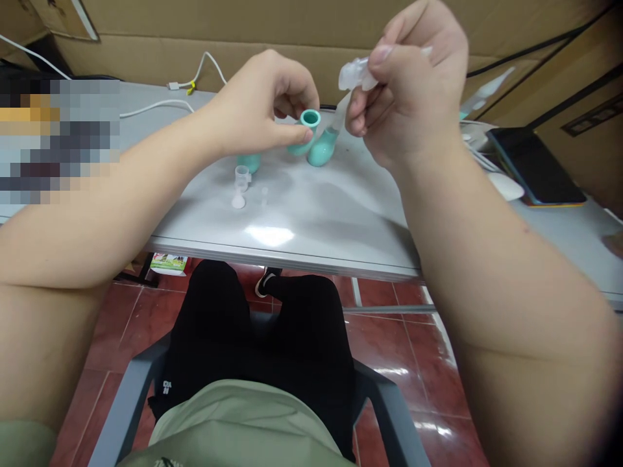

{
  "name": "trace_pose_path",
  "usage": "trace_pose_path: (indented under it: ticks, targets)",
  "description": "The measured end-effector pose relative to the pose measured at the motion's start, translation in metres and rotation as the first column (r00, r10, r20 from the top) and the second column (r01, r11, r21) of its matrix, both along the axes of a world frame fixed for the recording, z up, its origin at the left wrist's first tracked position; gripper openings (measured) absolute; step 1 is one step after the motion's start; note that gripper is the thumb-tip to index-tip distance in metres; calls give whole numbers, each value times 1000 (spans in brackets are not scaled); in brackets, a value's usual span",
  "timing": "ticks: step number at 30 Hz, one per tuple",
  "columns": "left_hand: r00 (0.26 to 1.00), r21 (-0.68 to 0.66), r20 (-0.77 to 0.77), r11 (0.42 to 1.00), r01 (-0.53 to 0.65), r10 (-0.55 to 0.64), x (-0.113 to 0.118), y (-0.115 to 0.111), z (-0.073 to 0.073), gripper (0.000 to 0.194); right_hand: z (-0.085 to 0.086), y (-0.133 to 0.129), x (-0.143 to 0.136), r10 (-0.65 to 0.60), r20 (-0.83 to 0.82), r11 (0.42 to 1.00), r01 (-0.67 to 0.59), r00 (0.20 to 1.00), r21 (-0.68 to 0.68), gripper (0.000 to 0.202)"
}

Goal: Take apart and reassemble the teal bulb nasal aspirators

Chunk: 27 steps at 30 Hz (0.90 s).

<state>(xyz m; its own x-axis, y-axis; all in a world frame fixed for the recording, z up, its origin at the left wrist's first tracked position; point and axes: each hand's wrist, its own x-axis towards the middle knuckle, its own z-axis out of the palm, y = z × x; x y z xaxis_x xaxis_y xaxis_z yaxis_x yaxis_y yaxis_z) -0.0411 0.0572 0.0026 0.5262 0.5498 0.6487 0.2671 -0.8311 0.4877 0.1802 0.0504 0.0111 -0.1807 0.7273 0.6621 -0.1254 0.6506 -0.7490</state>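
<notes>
My left hand (275,110) pinches a teal rubber bulb (299,147) between thumb and fingers, its round open neck facing up. Raised to the right of it, my right hand (413,84) is closed on a clear plastic nozzle (357,74), whose wider end points left, apart from the bulb. Just beyond the held bulb stands a second teal bulb (321,149) with a translucent tip fitted, leaning right. Another teal bulb (249,162) is partly hidden behind my left wrist. Near it lie a small clear plastic cup (242,176), a pale round piece (238,202) and a tiny clear piece (264,196).
On the right are a dark phone (535,165), a white rounded object (506,186) and a bulb with a long tip (487,91). White cables (160,107) run along the back left. Cardboard (195,26) walls the rear of the grey table (341,220).
</notes>
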Motion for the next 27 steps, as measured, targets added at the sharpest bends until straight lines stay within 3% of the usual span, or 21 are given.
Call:
trace_pose_path:
  ticks: [4,9,11,13,17,19,24,27]
  targets:
    - [974,-17,-185,990,-138,132,0,-12,0,22,-2,-1,4,33,81,999,-35,996,26,47]
    - [952,-6,-268,987,-158,150,-7,-7,-1,36,-6,0,7,65,176,996,-73,982,44,44]
    - [972,15,-205,993,-118,118,-9,-2,-1,49,-6,2,7,87,165,995,-95,983,39,46]
    - [996,23,-92,1000,-6,8,-10,0,1,51,-5,2,7,98,163,994,-104,982,25,48]
    - [958,-12,120,964,264,-261,-4,-13,7,31,-6,-2,7,98,213,995,-100,972,-3,48]
    - [931,-78,169,938,339,-323,1,-22,9,27,-7,-3,7,113,207,993,-114,972,-9,47]
    - [903,-149,334,931,332,-269,7,-30,8,21,-8,-3,8,39,224,998,-50,974,41,45]
    - [919,-120,349,965,235,-180,9,-26,7,26,-6,-2,9,-8,242,996,-14,970,88,51]
